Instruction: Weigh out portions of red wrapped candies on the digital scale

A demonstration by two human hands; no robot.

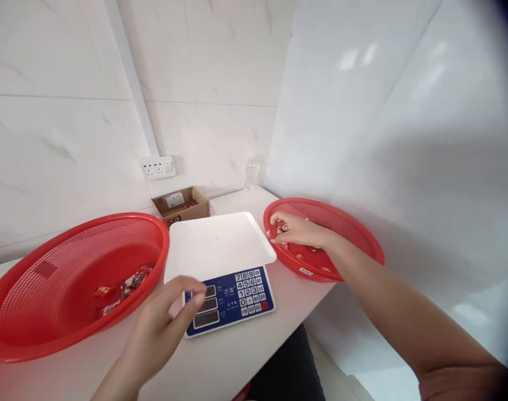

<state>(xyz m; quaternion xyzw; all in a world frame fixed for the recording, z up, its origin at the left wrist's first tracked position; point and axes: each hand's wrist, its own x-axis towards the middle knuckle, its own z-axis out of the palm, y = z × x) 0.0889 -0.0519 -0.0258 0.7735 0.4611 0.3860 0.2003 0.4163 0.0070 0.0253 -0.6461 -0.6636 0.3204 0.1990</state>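
Observation:
My right hand reaches into the smaller red basket on the right and is closed around small red packets. My left hand hovers over the near left corner of the electronic scale, fingers loosely curled with nothing in them. The scale has a bare white weighing pan and a blue keypad panel. A large red basket on the left holds a few red packets.
A small open cardboard box stands by the wall behind the scale. A clear bottle is in the corner, and a white power socket is on the tiled wall. The white counter's edge runs close to me.

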